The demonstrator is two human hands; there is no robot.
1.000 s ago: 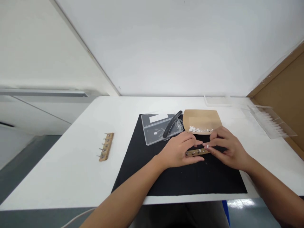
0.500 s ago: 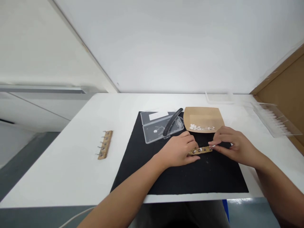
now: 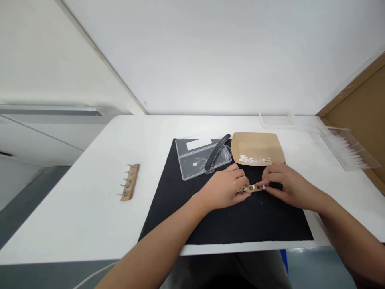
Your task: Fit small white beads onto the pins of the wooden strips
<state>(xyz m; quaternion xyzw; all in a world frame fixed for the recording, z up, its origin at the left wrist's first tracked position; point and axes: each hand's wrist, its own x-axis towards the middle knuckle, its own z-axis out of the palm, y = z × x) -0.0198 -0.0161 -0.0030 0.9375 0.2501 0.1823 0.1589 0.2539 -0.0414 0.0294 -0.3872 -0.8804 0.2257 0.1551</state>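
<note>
My left hand [image 3: 226,188] is closed around the left part of a narrow light-brown strip [image 3: 255,189]. Dark round fittings and small white pieces sit along the strip's top. At its right end, the thumb and fingertips of my right hand [image 3: 282,182] pinch a tiny white piece [image 3: 264,187]. The exact kind of that piece is too small to make out. Beneath both hands lies a black mat [image 3: 240,224]. Just beyond them stands a brown paper tray [image 3: 258,138] with a scatter of small white pieces [image 3: 248,159] in it.
An open clear plastic case [image 3: 189,170] lies behind my left hand, a black curved bar [image 3: 217,152] across it. A similar brown strip with metal clips [image 3: 130,182] rests at left on the white table [image 3: 90,216]. A clear box [image 3: 349,148] of pale pieces stands far right.
My right hand has shifted slightly left and closer to the strip's right end, fingertips now over it. My left hand still grips the strip. The whole view has moved slightly.
</note>
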